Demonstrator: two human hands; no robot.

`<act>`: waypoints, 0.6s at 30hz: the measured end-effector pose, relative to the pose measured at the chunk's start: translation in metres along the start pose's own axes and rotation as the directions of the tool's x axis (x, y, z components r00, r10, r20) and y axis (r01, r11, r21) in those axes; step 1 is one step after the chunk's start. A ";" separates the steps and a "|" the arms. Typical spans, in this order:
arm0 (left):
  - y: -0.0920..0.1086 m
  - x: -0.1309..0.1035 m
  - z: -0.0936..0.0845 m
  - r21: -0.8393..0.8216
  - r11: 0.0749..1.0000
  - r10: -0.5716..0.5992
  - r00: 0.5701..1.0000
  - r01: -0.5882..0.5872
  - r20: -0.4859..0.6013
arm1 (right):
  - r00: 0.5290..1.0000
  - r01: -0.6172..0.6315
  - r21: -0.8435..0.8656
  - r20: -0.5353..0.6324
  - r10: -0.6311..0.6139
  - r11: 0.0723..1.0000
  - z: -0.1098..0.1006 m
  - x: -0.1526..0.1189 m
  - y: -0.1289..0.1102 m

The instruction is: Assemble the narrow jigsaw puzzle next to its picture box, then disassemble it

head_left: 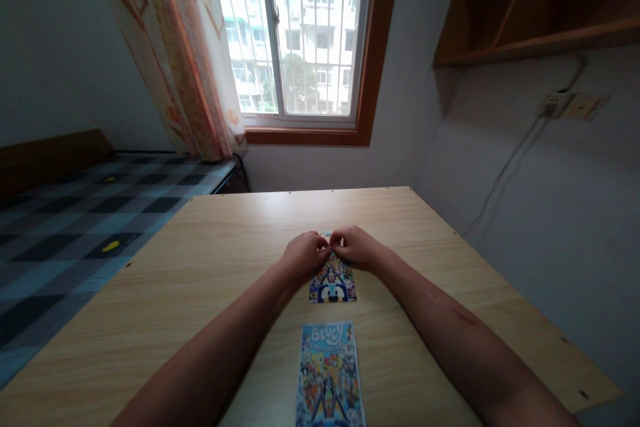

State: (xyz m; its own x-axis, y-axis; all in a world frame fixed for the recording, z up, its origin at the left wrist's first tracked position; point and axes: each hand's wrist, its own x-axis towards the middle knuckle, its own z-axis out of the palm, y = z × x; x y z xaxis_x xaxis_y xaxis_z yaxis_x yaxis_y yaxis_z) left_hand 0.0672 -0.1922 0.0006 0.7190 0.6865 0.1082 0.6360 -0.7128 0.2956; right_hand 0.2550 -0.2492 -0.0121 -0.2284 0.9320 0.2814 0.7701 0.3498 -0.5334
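Note:
A colourful cartoon jigsaw puzzle (333, 287) lies flat on the table, a blue dog's face at its near edge. Over its upper part, my left hand (306, 253) and my right hand (357, 247) meet almost fingertip to fingertip. Both are closed in a pinch on what looks like a small puzzle piece, mostly covered by the fingers. A light-blue bit of puzzle (326, 233) shows just beyond them. Nearer to me lies a picture sheet (329, 373) with the word "Bluey" and a similar crowded print, its lower end cut off by the view.
The wooden table (240, 240) ends at a far edge below a window (315, 47). To the left stands a bed (125, 207) with a checked cover, beside a curtain (185, 60). A cable (505, 173) runs down the right wall, under a wooden shelf (540, 40).

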 end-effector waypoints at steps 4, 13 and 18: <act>0.002 0.000 0.002 -0.019 1.000 -0.010 1.000 0.009 -0.009 | 1.000 -0.009 0.029 0.013 0.008 1.000 0.000 0.000 0.001; -0.003 0.004 0.005 -0.049 0.998 0.026 1.000 -0.026 0.000 | 1.000 -0.027 0.061 -0.011 0.028 0.998 0.003 -0.001 0.005; -0.005 0.005 0.003 -0.118 0.993 0.011 0.999 -0.007 0.033 | 0.986 -0.163 0.185 -0.011 0.168 0.969 0.005 0.006 0.028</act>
State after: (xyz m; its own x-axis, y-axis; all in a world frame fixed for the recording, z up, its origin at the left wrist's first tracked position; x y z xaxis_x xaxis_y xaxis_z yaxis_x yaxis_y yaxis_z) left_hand 0.0687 -0.1854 -0.0030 0.7349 0.6735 0.0801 0.5933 -0.6956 0.4051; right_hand 0.2724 -0.2338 -0.0290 -0.0896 0.9764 0.1966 0.6736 0.2048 -0.7102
